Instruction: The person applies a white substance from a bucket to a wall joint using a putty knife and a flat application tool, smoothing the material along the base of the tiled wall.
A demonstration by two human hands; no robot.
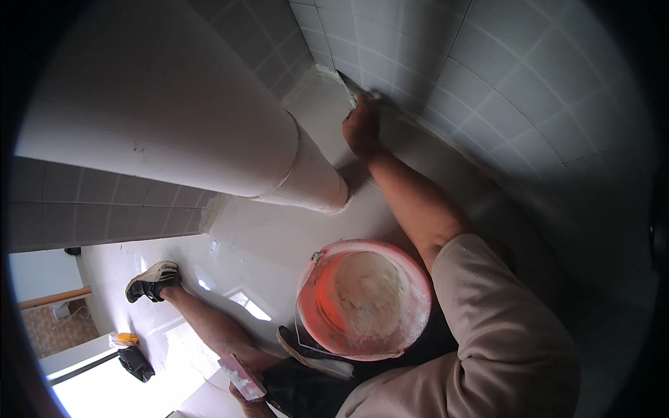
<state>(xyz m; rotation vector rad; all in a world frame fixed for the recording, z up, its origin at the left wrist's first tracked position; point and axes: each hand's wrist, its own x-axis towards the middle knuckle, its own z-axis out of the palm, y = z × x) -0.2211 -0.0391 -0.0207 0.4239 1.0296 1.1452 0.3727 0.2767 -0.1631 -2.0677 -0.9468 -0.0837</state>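
My right hand (363,129) reaches far forward, its fingers closed round a thin tool that looks like a putty knife (347,89). The blade lies at the corner where the tiled wall (425,52) meets the floor. Low in the picture, beside my knee, my left hand (248,405) grips a pinkish rectangular board (242,377) smeared with white paste. Most of that hand is hidden under the board. A red bucket (322,299) stands between my legs, coated inside with pale residue. Off-white paste (373,292) fills its lower part, and a wire handle hangs at its side.
A thick white pipe (230,132) slants across the left and meets the floor just left of my right arm. My shoe (151,280) rests on the pale, partly shiny floor (258,244). Farther left lie a black bag (135,364) and a yellow-orange item (124,339).
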